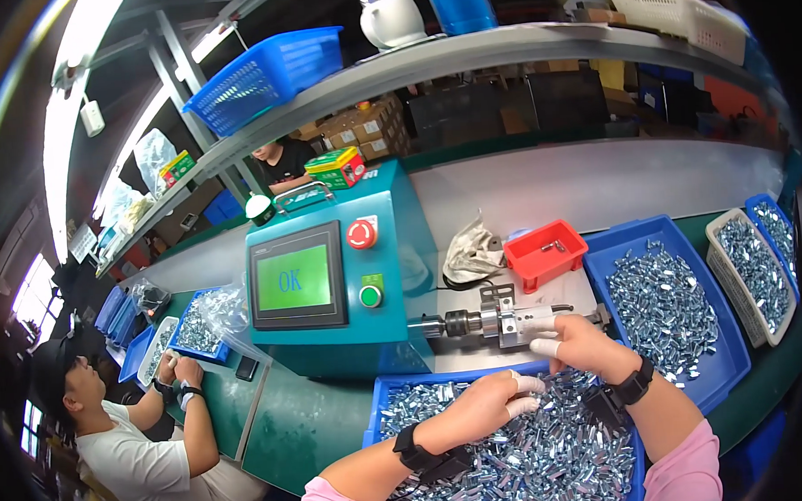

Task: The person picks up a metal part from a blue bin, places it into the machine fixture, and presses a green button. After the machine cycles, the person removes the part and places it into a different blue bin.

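My left hand [488, 410] hangs low over a blue tray [378, 411] heaped with small shiny metal fittings [536, 464]. White covers sit on its fingertips. The thumb and fingers are slightly apart, and I see nothing held between them. Close to the metal clamping fixture [509, 322] of a teal machine [370, 352], my right hand [589, 345] has its covered fingers drawn together. Whatever lies between those fingertips is too small or hidden to make out. The machine's chuck [458, 323] faces the fixture from the left. Its screen [293, 280] glows green.
A red bin [544, 253] with a few parts and a crumpled cloth [473, 252] lie behind the fixture. At right stand another blue tray [732, 361] and a pale basket [751, 275] of fittings. A co-worker [141, 450] sits at left. A shelf [499, 45] spans above.
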Motion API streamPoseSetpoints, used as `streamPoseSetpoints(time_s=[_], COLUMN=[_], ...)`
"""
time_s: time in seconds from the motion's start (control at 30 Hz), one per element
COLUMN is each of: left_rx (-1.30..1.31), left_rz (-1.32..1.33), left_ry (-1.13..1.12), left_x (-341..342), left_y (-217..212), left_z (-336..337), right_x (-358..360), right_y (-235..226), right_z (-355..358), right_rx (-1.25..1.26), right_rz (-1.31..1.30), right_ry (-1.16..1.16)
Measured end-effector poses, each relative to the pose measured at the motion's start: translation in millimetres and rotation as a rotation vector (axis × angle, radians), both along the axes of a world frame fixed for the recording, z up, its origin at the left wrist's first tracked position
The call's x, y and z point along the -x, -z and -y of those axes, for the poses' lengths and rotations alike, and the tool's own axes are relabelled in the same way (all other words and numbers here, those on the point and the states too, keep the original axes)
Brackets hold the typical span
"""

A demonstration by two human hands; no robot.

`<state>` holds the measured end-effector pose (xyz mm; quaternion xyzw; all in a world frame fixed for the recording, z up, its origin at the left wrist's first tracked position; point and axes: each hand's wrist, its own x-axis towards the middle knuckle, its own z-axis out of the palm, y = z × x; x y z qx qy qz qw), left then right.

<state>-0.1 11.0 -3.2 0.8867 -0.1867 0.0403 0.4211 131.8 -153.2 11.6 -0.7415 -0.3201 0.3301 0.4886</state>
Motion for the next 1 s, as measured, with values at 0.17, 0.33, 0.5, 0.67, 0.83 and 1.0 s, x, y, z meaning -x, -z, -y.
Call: streamPoseSetpoints(time_s=[0.17, 0.33, 0.5, 0.67, 0.83, 1.0], left_rx=[-0.006, 0.049, 0.114, 0.104, 0.072, -0.182], left_rz=[0.157, 0.02, 0.073, 0.136, 0.291, 0.472], left_ry=[-0.049, -0.055, -0.051, -0.07, -0.14, -0.295], left_x=[-8, -4, -1, 0, -10, -13], left_y=[6, -6, 2, 7, 0, -5], left_z=[-6, -3, -5, -9, -8, -10], right_x=[-13, -25, -7, -34, -95, -73], right_y=[-15, -14, -24, -44, 6, 3], right_z=[-8, -39, -64, -21, 100, 100], right_rx=[0.079, 0.461, 0.577, 0.682, 1.074, 1.027], right_rz=[0.135, 0.668, 0.984, 0.962, 0.939, 0.931], right_ry=[0.174, 0.195, 0.269, 0.584, 0.73, 0.643])
